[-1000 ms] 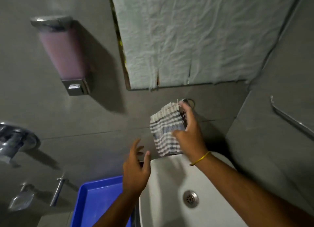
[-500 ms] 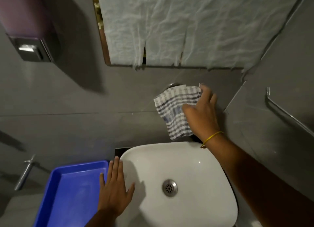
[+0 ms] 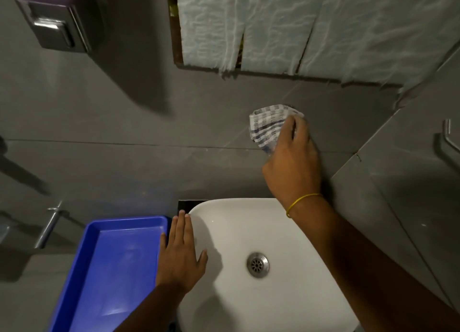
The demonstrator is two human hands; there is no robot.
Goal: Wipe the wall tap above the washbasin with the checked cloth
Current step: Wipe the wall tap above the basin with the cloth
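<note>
My right hand [image 3: 292,157] grips the blue-and-white checked cloth [image 3: 267,125] and presses it against the grey wall above the white washbasin [image 3: 286,232]. The cloth and hand cover the wall tap, so almost none of it shows. My left hand [image 3: 180,254] lies flat, fingers spread, on the basin's left rim and holds nothing. A metal drain [image 3: 258,264] sits in the basin's middle.
A blue tray [image 3: 112,264] stands right beside the basin on the left. A soap dispenser [image 3: 58,30] hangs on the wall at top left. Crumpled white paper [image 3: 311,25] covers a panel above the tap. A metal rail [image 3: 448,137] runs along the right wall.
My left hand came down from the air onto the basin rim. The cloth bunched up tighter under my right hand against the wall. The view tilted down toward the basin.
</note>
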